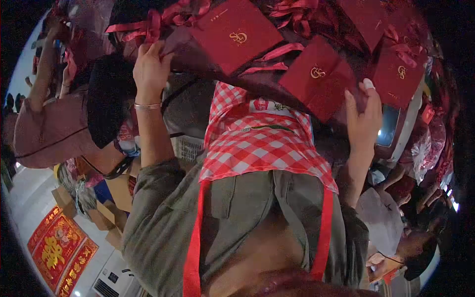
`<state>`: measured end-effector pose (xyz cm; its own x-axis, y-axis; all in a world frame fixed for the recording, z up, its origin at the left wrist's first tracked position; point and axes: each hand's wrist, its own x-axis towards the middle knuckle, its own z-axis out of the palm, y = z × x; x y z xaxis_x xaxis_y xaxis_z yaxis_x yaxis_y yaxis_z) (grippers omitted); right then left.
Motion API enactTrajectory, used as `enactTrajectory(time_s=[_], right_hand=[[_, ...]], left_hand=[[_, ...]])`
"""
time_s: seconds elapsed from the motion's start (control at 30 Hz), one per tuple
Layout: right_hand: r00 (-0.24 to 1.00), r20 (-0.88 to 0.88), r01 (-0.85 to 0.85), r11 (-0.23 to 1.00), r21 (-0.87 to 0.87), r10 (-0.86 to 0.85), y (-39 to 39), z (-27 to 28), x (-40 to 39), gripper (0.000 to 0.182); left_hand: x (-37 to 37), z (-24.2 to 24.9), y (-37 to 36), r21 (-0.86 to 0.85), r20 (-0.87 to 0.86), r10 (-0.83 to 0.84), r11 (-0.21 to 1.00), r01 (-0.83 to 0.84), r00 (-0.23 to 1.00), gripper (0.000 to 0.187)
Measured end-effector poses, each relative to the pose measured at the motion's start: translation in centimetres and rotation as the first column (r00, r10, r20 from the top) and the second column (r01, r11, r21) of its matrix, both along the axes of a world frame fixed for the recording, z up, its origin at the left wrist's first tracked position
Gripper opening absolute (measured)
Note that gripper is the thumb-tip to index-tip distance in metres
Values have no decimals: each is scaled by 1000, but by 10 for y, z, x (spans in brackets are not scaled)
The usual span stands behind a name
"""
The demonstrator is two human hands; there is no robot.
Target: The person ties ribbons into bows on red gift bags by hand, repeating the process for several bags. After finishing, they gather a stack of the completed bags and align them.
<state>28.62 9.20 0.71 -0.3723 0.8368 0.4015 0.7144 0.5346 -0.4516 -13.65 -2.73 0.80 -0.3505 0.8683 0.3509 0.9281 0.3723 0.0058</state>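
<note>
Red gift bags with gold lettering lie along the dark table edge in front of me: a large bag [247,42], a middle bag [311,74] and a right bag [400,76]. My left hand [150,69], with a bracelet at the wrist, is at the left with its fingers curled together at the end of a pinkish-red ribbon [152,27]. The fingertips are partly hidden. My right hand [365,114] is beside the middle bag, thumb and fingers apart. A white cover shows on one fingertip. Nothing is visible between those fingers.
More ribbons [297,12] lie bunched at the back. A person in a dusky pink top [54,131] sits close at my left, and another person's white cap [380,215] shows at the right. Cardboard boxes [116,190] and a red printed poster [62,252] are at lower left.
</note>
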Motion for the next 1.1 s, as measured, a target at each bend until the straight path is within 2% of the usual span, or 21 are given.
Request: enactTrajectory(time_s=[0.03,0.1,0.17,0.23,0.27,0.3,0.33,0.37,0.43,0.47,0.57,0.7,0.73,0.8,0.83,0.87,0.93,0.97,1.0,1.07,1.1], right_hand=[[999,-1,-53,999,8,53,-2,0,2,39],[995,9,-99,995,35,98,-6,5,-5,32],[987,-13,-158,987,40,159,-11,4,-9,26],[954,-121,-275,961,1,273,-20,12,-23,23],[937,-149,-320,947,2,317,-25,15,-31,23],[910,-196,-375,927,-13,366,-30,15,-37,25],[878,-243,-432,901,-27,414,-34,16,-42,26],[858,-286,-451,892,-25,426,-39,16,-48,28],[850,-315,-444,896,2,422,-41,22,-55,28],[837,-351,-438,898,30,420,-41,24,-56,29],[826,-446,-363,931,48,345,-42,18,-49,30],[811,-537,-257,966,32,233,-42,15,-41,19],[808,-546,-237,971,44,222,-41,17,-42,15],[757,-634,-208,978,-1,160,-37,16,-35,11],[681,-732,-164,973,-163,-8,-41,18,-38,10],[681,-732,-157,974,-163,-13,-37,11,-36,10],[699,-713,-112,977,-180,-51,-24,-10,-33,14],[782,-612,-75,956,-285,-121,-20,-10,-32,18],[807,-584,-78,966,-248,-84,-14,-20,-32,18],[841,-537,-65,976,-206,-57,-6,-31,-37,18],[841,-538,-62,977,-206,-60,-5,-34,-37,18]], left_hand=[[-8,-1,-2,0,5,-4,1000,4,1000,18],[-11,1,0,-213,118,92,975,-65,989,17],[6,9,3,-189,119,133,976,-109,984,16],[22,18,8,13,368,-45,999,44,929,11],[37,27,12,51,510,-132,991,123,850,9],[60,36,16,97,638,-209,977,192,741,7],[89,43,15,169,862,-249,962,213,442,7],[117,46,16,244,961,-265,948,204,83,7],[154,43,22,283,958,-232,871,403,-171,9],[172,38,26,295,930,-173,876,381,-323,11],[199,29,39,371,903,-212,823,430,-373,14],[217,21,47,401,867,-198,822,405,-458,16],[215,25,50,369,887,-166,816,446,-431,15],[211,30,61,325,942,-322,812,484,-91,16],[206,15,68,408,896,-443,829,383,5,19],[197,6,73,372,902,-421,871,320,98,24],[184,-2,83,335,929,-365,899,281,60,25],[182,-1,85,253,954,-291,913,321,76,29],[181,-4,89,255,954,-292,911,325,72,29],[179,-10,95,208,976,-181,934,291,-120,32],[178,-13,96,198,976,-165,945,261,-144,33]])
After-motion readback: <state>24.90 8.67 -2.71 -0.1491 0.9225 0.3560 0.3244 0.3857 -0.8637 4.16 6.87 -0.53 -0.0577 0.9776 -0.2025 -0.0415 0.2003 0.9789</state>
